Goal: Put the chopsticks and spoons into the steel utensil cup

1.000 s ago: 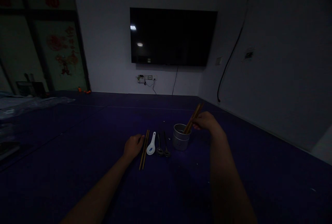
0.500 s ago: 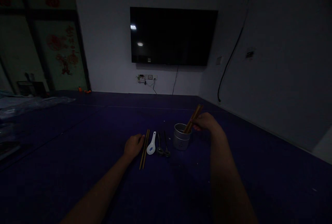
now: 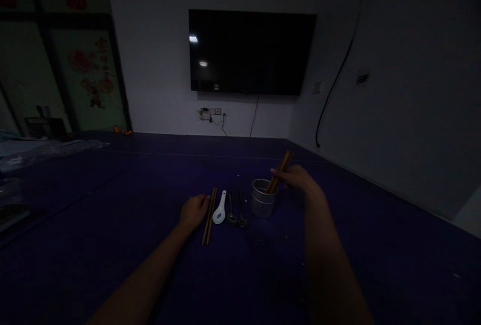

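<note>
My left hand (image 3: 193, 212) rests on the dark purple surface with its fingers curled in, just left of a pair of wooden chopsticks (image 3: 209, 217); nothing shows in it. To the right of this pair lie a white porcelain spoon (image 3: 219, 213) with a blue mark and two dark metal spoons (image 3: 232, 217), side by side. A grey metal cup (image 3: 262, 205) stands upright beyond them. Over its right rim, my right hand (image 3: 295, 177) is closed on a bundle of wooden chopsticks (image 3: 281, 170), thumb across them. They lean to the right, their lower ends inside the cup.
Clear plastic sheeting (image 3: 48, 152) lies at the far left, near a dark object (image 3: 13, 214) at the edge of view. A television (image 3: 251, 51) hangs on the back wall above sockets (image 3: 214, 112). Along the right wall runs a black cable (image 3: 336, 79). The room is dim.
My right hand's thumb and fingers have shifted on the chopsticks, the thumb now further across them. The bundle stays leaning in the cup. My left hand has not moved.
</note>
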Action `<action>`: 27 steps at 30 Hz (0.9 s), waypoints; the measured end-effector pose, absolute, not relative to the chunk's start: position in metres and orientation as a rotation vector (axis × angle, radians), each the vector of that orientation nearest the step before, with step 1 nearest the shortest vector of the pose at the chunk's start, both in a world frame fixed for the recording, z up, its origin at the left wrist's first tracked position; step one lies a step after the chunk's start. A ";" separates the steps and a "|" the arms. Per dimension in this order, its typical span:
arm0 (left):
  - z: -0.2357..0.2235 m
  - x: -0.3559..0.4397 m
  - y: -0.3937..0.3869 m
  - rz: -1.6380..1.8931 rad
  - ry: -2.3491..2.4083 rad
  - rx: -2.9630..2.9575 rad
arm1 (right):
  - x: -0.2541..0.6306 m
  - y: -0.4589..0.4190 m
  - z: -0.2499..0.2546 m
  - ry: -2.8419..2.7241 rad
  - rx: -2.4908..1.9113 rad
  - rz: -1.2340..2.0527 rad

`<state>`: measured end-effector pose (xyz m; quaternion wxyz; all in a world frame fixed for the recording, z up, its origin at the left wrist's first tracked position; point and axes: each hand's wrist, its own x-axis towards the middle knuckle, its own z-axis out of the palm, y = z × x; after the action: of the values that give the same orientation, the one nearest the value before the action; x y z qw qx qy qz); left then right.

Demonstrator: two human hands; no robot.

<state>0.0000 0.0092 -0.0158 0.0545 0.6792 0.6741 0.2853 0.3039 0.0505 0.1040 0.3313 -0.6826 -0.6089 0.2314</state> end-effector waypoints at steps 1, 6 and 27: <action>-0.016 0.000 0.009 0.867 2.048 2.061 | 0.304 0.051 0.103 -1.597 -1.771 0.569; -0.016 0.001 0.009 0.856 2.045 2.064 | 0.303 0.056 0.093 -1.540 -1.648 0.590; -0.015 0.003 0.009 0.843 2.033 2.070 | 0.292 0.063 0.082 -1.401 -1.350 0.871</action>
<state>0.0031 0.0088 -0.0145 0.0600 0.6839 0.6717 0.2784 0.2925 0.0627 0.0822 0.4837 -0.5541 -0.5753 0.3578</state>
